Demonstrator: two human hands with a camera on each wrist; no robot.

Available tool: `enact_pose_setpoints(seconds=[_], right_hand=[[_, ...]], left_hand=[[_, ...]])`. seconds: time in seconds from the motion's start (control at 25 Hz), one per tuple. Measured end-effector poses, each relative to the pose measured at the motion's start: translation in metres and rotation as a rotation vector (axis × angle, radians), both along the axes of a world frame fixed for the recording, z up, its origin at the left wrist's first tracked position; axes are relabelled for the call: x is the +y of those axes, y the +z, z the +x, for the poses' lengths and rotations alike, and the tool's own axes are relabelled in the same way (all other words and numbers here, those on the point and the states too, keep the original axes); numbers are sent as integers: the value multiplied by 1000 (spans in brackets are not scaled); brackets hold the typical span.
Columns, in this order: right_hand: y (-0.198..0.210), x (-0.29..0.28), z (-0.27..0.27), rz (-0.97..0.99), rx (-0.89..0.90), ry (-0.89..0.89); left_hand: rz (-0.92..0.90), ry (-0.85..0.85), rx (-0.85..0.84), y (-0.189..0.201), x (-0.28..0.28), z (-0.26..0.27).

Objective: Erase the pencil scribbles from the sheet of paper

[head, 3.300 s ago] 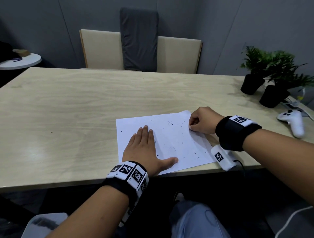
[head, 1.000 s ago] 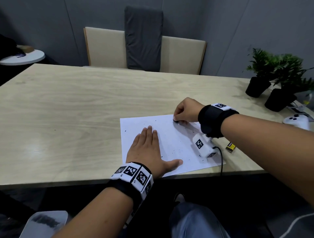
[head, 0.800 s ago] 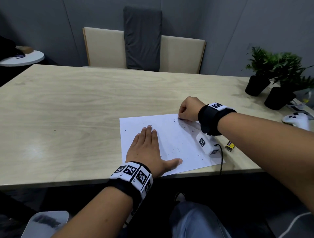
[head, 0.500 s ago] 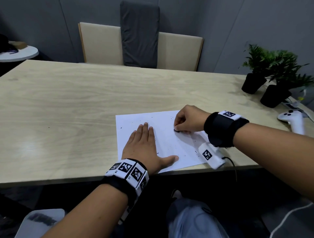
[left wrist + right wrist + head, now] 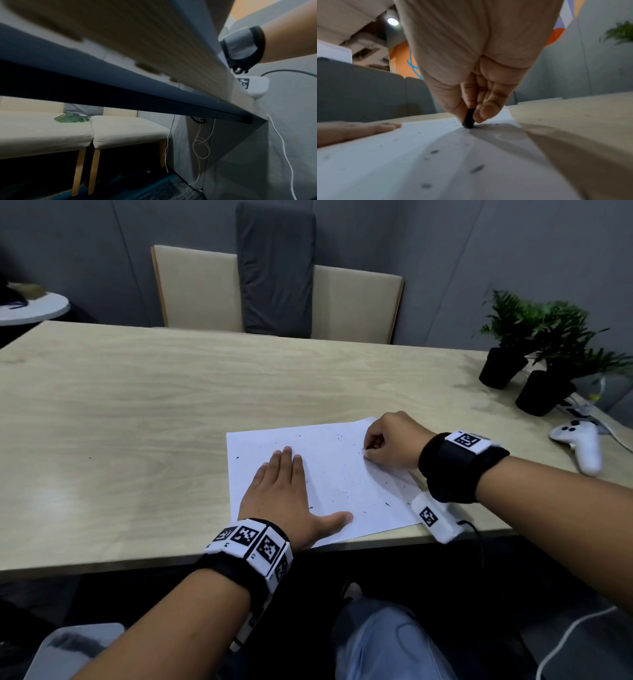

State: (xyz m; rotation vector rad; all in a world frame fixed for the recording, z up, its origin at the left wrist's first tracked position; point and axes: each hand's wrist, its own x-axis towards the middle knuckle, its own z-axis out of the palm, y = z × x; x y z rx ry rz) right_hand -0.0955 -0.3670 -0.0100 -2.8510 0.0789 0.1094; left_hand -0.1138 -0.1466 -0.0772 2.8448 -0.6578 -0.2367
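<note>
A white sheet of paper lies near the front edge of the wooden table, dotted with dark eraser crumbs. My left hand lies flat on the sheet's left part, fingers straight, thumb spread. My right hand is curled at the sheet's far right corner. In the right wrist view its thumb and fingers pinch a small black eraser, whose tip touches the paper. The left hand shows flat at the left of that view. The left wrist view shows only the table's underside.
Two potted plants stand at the table's far right. A white game controller lies near the right edge. A bench with a grey cushion stands behind the table. A white tagged module hangs below my right wrist at the table edge.
My right hand, with the eraser, moved back and forth over the sheet's far right part, from the top edge toward the middle and now back to the right corner. The left hand stayed flat.
</note>
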Motion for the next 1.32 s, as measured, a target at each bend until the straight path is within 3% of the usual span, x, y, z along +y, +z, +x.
enact_pose_setpoints(seconds=[0.08,0.24,0.44,0.6,0.88,1.04,1.2,1.32], right_hand=[[0,-3,2,-6,-20,-34],[-5,12,-13,77,59,95],[1,-17,-4,12,-8,-56],[-1,4,-20,72,81,84],[3,-16,-8,8,2,-73],[0,7,-24,163,137,32],[1,-21,-17,73,44,-113],[11,-43,-13,184,-29,-265]], left_hand=[[3,-1,2,0,0,-1],[0,2,1,0,0,0],[-3,0,-8,-1,0,-1],[-3,-1,-4,-1,0,1],[-3,-2,-15,-2,0,-1],[-5,-3,-10,-2,0,0],[1,-2,-9,-2,0,0],[7,0,-7,-1,0,0]])
